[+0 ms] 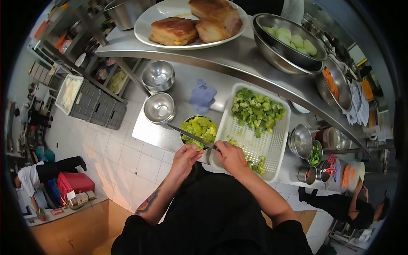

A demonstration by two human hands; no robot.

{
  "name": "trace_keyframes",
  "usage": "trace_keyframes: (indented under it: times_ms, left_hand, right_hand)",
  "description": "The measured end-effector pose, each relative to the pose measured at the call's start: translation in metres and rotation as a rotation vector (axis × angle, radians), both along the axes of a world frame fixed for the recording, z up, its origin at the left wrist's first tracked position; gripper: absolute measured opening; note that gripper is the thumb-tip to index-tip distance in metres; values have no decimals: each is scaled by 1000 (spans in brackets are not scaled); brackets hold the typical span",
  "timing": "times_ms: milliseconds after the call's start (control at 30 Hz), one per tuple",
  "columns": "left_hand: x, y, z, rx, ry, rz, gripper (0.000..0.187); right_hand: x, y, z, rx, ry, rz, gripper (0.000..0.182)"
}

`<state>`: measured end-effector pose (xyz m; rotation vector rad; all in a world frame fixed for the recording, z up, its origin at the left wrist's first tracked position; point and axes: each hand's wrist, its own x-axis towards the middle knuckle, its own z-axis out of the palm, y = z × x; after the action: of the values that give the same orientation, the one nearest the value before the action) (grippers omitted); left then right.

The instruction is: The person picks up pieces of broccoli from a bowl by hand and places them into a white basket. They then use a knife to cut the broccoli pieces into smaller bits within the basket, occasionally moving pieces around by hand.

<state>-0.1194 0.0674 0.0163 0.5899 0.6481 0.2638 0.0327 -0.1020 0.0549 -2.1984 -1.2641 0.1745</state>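
While gripping knife (pixel 187 134) by the handle, right hand (pixel 231 156) closed, blade running up-left past left hand; left hand (pixel 185 156) pinching broccoli piece (pixel 196 145) at fingertips, just under the blade. Directly beyond left hand: bowl of cut broccoli (pixel 199 129) on counter (pixel 148 131). Just beyond right hand and touching it: white perforated tray (pixel 255 146) with florets (pixel 257 111). Further up-left: two empty steel bowls (pixel 159 108), blue cloth (pixel 202 97)

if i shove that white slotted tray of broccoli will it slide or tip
The white slotted tray would probably slide easily on the steel counter. It looks like light plastic, so it may flex. The broccoli florets, heaped at its far end, could roll.
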Motion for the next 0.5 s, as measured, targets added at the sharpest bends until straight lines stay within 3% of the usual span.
trace_keyframes:
  times_ms: [167,233,333,433,500]
  left_hand:
    - [5,-5,11,-5,36,-70,16]
    - [13,-15,17,52,19,-202,29]
    - [39,-42,15,122,12,-434,41]
    - [87,-86,11,221,-24,-612,44]
    - [127,-101,-27,163,-38,-684,49]
  right_hand:
    - [8,-35,8,68,268,-223,16]
    - [14,-78,1,74,365,-352,16]
    - [9,-138,-5,376,850,-643,14]
    - [1,-190,-11,467,926,-795,13]
    - [-4,-210,-20,482,920,-823,13]
